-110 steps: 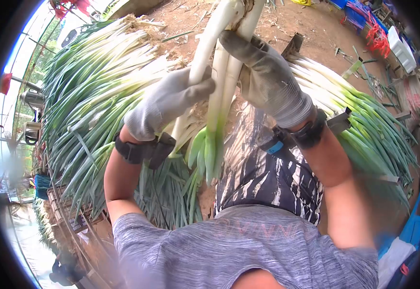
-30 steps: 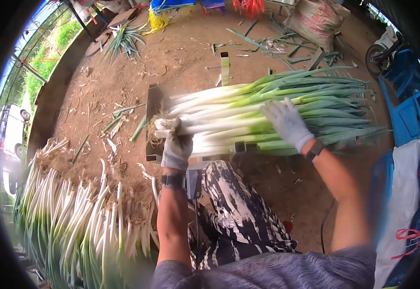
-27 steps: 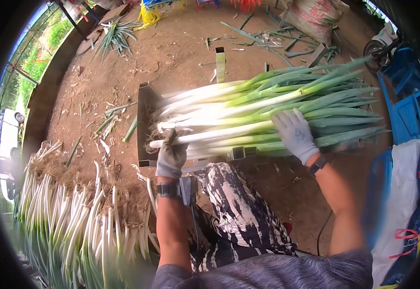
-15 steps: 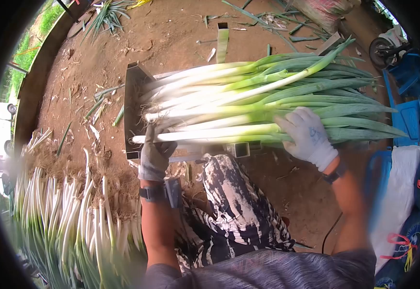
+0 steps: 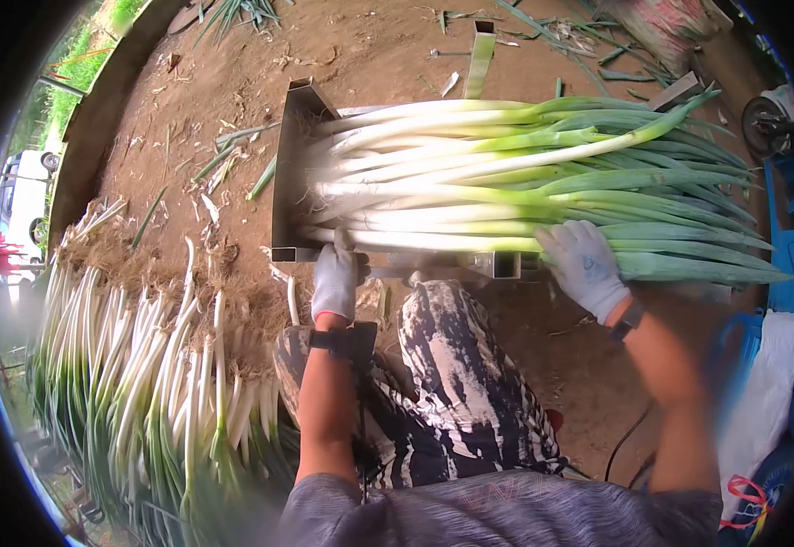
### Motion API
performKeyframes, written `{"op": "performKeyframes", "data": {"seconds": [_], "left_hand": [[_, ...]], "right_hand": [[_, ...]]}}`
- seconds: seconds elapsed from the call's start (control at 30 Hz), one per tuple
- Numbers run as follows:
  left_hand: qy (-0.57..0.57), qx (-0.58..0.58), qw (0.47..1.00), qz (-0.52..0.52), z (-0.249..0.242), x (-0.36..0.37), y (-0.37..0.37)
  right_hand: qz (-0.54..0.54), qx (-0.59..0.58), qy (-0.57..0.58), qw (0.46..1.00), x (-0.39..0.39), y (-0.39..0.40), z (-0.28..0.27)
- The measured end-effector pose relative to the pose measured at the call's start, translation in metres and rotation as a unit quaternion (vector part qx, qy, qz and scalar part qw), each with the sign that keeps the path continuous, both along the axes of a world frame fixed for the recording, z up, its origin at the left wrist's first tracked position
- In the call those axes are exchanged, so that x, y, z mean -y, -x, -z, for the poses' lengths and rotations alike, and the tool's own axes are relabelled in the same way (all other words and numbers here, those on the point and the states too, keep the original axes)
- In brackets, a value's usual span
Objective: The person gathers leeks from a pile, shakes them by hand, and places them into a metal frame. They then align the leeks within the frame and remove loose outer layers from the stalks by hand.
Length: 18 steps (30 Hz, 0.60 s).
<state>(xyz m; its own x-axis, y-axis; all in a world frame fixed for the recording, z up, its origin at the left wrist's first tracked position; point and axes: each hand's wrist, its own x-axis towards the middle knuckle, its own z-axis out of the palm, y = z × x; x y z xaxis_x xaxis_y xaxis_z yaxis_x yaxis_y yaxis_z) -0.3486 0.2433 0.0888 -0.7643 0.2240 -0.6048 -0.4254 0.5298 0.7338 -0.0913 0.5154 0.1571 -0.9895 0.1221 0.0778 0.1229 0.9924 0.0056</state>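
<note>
A thick layer of long green onions (image 5: 470, 193) lies side by side in a metal rack, white root ends at the left and green leaves at the right. The root ends lie close to the rack's upright end plate (image 5: 289, 173). My left hand (image 5: 335, 278), in a pale work glove, is at the rack's front left, its fingers curled at the white part of the nearest green onion. My gloved right hand (image 5: 586, 266) grips the front edge of the layer where the stalks turn green. Its fingertips rest on top; the thumb is hidden.
Many more green onions (image 5: 160, 374) lie on the left, roots toward the rack. Leaf scraps litter the dirt floor (image 5: 206, 109). A metal post (image 5: 480, 59) stands behind the rack. Blue plastic stools (image 5: 791, 264) and a white sack (image 5: 766, 392) are at the right.
The nearest green onion has moved in against the layer, its root end now inside the end plate. Both hands have moved with it. The whole view has shifted slightly.
</note>
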Motion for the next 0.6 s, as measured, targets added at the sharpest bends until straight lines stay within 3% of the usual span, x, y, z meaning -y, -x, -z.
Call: {"op": "performKeyframes", "data": {"seconds": [0.07,0.17,0.27,0.43,0.6], "left_hand": [[0.234,-0.186,0.941,0.156,-0.014,0.003,-0.001],[0.115,-0.416,0.894,0.122,-0.035,0.004,-0.015],[0.111,-0.544,0.786,0.273,-0.034,0.006,-0.01],[0.325,-0.406,0.735,0.435,-0.049,-0.014,0.007],[0.341,-0.394,0.713,0.469,-0.03,-0.019,0.027]], "right_hand": [[-0.016,-0.02,-0.003,1.0,0.003,0.003,-0.003],[-0.017,-0.035,-0.01,0.999,0.007,0.004,0.0],[-0.005,-0.029,-0.008,1.0,0.011,0.004,-0.001],[0.014,0.028,0.008,0.999,0.015,0.006,-0.012],[0.005,0.007,-0.009,1.0,0.014,0.006,-0.016]]}}
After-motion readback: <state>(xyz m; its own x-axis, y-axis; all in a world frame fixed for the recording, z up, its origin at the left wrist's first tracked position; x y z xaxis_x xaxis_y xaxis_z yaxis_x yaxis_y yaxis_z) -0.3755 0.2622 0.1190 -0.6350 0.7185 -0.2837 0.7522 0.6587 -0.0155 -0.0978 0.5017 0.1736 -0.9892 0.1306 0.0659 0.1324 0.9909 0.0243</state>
